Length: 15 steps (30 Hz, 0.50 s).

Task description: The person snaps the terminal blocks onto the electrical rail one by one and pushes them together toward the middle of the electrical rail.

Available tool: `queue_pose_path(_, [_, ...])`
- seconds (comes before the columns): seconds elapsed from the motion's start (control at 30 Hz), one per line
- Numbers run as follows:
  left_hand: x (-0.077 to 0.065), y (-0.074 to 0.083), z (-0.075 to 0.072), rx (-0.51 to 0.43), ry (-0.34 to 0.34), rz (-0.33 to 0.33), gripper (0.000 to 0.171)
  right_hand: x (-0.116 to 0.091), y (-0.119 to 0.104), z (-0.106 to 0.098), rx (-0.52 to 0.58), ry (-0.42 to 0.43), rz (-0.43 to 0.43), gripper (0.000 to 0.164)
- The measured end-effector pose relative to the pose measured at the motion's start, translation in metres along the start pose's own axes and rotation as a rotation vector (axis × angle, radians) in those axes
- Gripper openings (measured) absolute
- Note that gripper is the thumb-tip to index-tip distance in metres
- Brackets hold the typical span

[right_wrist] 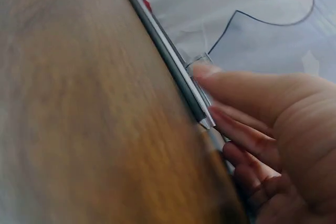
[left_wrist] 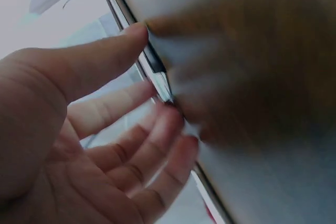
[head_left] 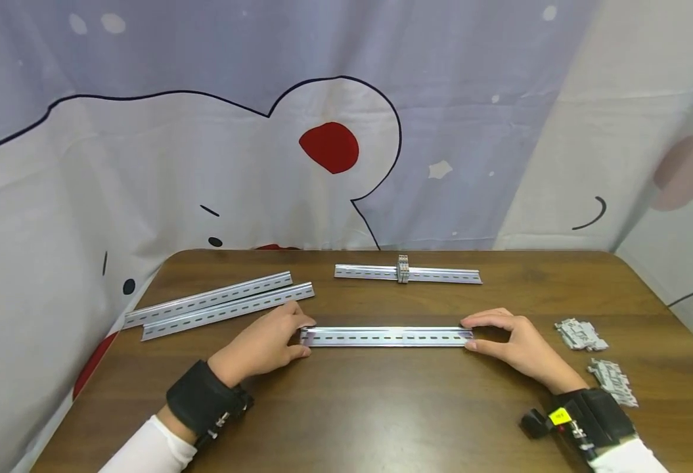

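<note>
A slotted metal DIN rail (head_left: 381, 337) lies lengthwise across the middle of the wooden table. At its left end my left hand (head_left: 268, 343) grips it, thumb on the near edge and fingers at the far edge. My right hand (head_left: 514, 341) pinches the opposite end between thumb and fingers. Seen from the left wrist, the thumb (left_wrist: 105, 59) and fingers bracket the rail's end (left_wrist: 161, 85). In the right wrist view the rail (right_wrist: 178, 80) runs up and away from the thumb (right_wrist: 236, 90), with the other fingers curled below.
Behind it, another DIN rail (head_left: 366, 271) carries a small cluster of terminal blocks (head_left: 402, 269). Two more rails (head_left: 204, 300) (head_left: 230, 311) lie slanted at the left. Grey terminal blocks (head_left: 581, 334) (head_left: 613, 381) rest at the right. A printed curtain (head_left: 234, 171) hangs behind the table.
</note>
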<state>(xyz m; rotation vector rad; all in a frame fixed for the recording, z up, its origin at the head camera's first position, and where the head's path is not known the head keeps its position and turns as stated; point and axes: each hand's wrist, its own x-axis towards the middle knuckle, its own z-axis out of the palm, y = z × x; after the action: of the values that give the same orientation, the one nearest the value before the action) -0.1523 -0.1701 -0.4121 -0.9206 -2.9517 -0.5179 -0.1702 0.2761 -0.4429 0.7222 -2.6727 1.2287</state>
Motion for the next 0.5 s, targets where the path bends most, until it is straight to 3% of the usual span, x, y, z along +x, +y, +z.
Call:
queue_pose_path(0.13, [-0.01,0.012,0.001,0.101,-0.011,0.041,0.069,0.004,-0.005,-0.016,-0.137,0.111,0.035,0.028])
queue_pose_path(0.27, [-0.019,0.023,0.003,0.061,-0.118,0.111,0.083,0.001,-0.015,-0.046,-0.429,0.22,0.065,0.028])
queue_pose_path(0.37, [-0.024,0.029,0.005,0.017,-0.213,0.127,0.088,-0.007,-0.017,-0.072,-0.579,0.142,0.192,0.038])
queue_pose_path(0.5, [-0.027,0.034,0.006,0.008,-0.28,0.101,0.088,-0.014,-0.013,-0.102,-0.645,-0.093,0.457,0.054])
